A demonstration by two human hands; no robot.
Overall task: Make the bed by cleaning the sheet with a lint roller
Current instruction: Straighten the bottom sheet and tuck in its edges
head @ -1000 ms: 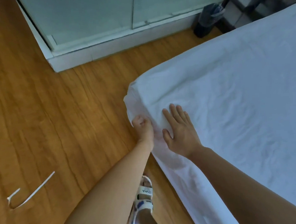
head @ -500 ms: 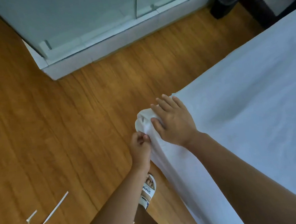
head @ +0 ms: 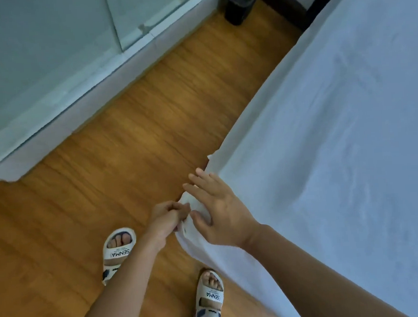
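A white sheet (head: 325,137) covers the bed on the right, its corner hanging down near the middle of the view. My left hand (head: 166,219) pinches the bunched corner fabric low at the bed's corner. My right hand (head: 217,211) lies flat with straight fingers against the same corner, just right of the left hand. No lint roller is in view.
Wooden floor (head: 128,151) runs along the bed's left side. A pale glass-fronted cabinet (head: 47,58) stands at the upper left. A dark bin (head: 239,5) and dark furniture sit at the top. My two sandalled feet (head: 119,248) stand beside the bed corner.
The view has swung down and right, so my feet now show. My hands have moved from the top of the corner to its hanging edge, the left pinching fabric, the right flattened on it.
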